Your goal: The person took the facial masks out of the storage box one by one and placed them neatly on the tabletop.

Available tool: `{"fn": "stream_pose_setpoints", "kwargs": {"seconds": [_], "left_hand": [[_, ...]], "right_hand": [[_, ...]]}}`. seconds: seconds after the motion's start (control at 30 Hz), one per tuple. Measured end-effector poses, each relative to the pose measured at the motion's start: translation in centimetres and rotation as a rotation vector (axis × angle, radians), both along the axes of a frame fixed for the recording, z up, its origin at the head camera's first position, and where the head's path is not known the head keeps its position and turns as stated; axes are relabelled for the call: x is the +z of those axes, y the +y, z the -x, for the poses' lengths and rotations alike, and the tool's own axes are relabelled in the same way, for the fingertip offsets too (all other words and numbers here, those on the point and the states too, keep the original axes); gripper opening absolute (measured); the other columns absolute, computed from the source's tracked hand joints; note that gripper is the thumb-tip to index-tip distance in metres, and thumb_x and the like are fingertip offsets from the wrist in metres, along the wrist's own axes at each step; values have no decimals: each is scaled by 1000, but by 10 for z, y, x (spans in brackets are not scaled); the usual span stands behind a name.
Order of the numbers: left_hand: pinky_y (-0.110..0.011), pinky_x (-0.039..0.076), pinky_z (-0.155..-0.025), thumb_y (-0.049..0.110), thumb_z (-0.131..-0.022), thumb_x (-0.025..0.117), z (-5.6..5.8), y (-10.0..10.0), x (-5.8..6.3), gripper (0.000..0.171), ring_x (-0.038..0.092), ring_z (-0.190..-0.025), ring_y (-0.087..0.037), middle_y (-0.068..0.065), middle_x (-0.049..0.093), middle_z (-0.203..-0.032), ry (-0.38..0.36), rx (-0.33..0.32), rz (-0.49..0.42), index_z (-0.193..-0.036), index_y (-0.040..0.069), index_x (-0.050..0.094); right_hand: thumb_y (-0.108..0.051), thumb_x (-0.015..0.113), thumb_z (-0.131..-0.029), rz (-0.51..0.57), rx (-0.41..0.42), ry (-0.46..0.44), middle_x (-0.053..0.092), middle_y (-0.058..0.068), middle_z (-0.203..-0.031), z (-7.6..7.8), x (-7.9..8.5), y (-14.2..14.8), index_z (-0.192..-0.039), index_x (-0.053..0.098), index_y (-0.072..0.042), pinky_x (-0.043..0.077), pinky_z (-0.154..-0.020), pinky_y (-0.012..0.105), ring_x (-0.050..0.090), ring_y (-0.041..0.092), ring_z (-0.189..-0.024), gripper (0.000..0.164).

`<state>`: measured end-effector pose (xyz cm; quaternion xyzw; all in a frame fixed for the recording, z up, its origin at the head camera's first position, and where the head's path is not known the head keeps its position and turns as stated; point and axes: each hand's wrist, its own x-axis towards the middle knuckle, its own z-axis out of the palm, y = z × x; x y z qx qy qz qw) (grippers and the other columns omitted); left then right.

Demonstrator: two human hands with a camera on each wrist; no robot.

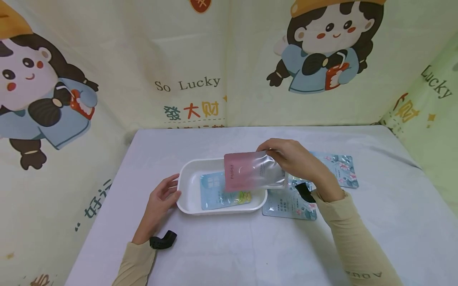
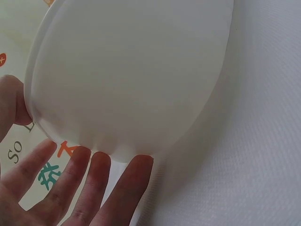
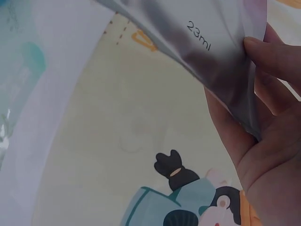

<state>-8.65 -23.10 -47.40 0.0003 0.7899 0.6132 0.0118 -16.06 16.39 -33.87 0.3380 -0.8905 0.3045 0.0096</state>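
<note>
My right hand point(image 1: 291, 157) pinches a pink-and-silver sheet mask pouch point(image 1: 247, 171) at its right end and holds it over the right part of a white tray point(image 1: 189, 202). The right wrist view shows "23ml" printed on the silver end of the pouch point(image 3: 197, 47), with the thumb on its face and fingers behind. In the tray lies a light-blue pouch point(image 1: 213, 194), partly covered by the pink one. At the tray's left end, my left hand point(image 1: 161, 198) rests fairly straight fingertips against the outer wall, as the left wrist view shows of the tray point(image 2: 127, 80).
Right of the tray, a blue flowered pouch point(image 1: 286, 204) lies on the white-covered table point(image 1: 222, 246). Another flowered pouch point(image 1: 343, 171) is farther back, partly behind the right hand. A printed cloth point(image 1: 193, 51) hangs behind the table and along both sides.
</note>
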Motion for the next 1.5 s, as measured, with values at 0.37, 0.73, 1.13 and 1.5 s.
{"fn": "stream_pose_setpoints", "kwargs": {"seconds": [0.37, 0.73, 1.13, 1.5], "left_hand": [[-21, 55, -83, 21, -95, 69, 0, 0, -1, 57, 60, -112, -5, -11, 54, -135, -9, 2, 13, -147, 18, 46], [-20, 54, -84, 20, -96, 68, 3, -3, 3, 55, 60, -113, -6, -11, 54, -135, -12, -1, 9, -147, 18, 46], [-19, 53, -86, 21, -95, 68, 5, -4, 4, 56, 59, -114, -7, -11, 53, -136, -17, -5, 3, -147, 18, 46], [-20, 54, -87, 21, -95, 69, 5, -4, 1, 56, 60, -114, -9, -10, 54, -134, -4, -5, -11, -147, 18, 47]], "right_hand": [[5, 59, -95, -17, -54, -38, 70, 5, -114, -2, -4, 28, -116, 68, -11, 55, -90, 48, 64, 24, -103, 27], [6, 58, -95, 1, -93, -40, 70, 4, -111, -8, -9, 48, -115, 67, -10, 54, -90, 49, 63, 22, -101, 27], [2, 59, -96, -17, -141, -23, 70, 0, -110, -13, -5, 69, -115, 68, -14, 52, -90, 41, 61, 16, -101, 27], [1, 62, -95, -35, -158, -14, 69, -3, -108, -16, -12, 85, -114, 68, -16, 45, -85, 11, 60, 11, -96, 26]]}}
